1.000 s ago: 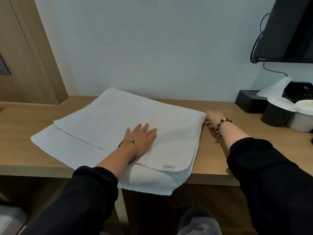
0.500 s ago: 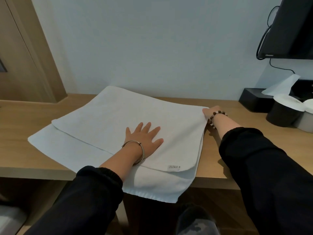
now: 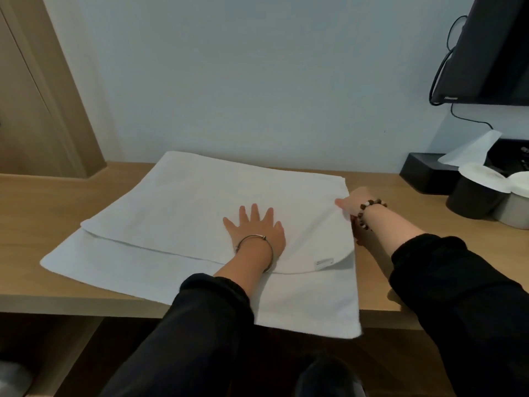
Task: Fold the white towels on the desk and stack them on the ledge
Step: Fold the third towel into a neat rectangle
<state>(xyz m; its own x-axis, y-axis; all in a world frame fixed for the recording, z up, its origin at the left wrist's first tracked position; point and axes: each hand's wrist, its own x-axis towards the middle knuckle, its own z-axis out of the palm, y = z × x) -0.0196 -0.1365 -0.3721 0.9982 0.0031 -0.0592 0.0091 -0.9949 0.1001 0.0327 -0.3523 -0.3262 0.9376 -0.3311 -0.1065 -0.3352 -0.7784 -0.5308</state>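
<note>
A white towel (image 3: 177,213) lies on the wooden desk (image 3: 34,213), folded over itself so that the upper layer ends short of the lower one. Its near right corner hangs over the desk's front edge. My left hand (image 3: 254,227) lies flat with spread fingers on the upper layer, near the middle. My right hand (image 3: 350,204) pinches the towel's right edge at the fold, thumb on top, and the rest of its fingers are hidden under the cloth.
A black tissue box (image 3: 423,173) and two paper-covered cups, one black (image 3: 475,196) and one grey (image 3: 515,202), stand at the right. A dark screen (image 3: 492,50) with cables hangs above them. A wooden ledge (image 3: 37,179) adjoins the desk at the far left.
My right hand slid along the towel's right edge away from me and now pinches it near the far corner. My left hand stayed pressed flat on the towel.
</note>
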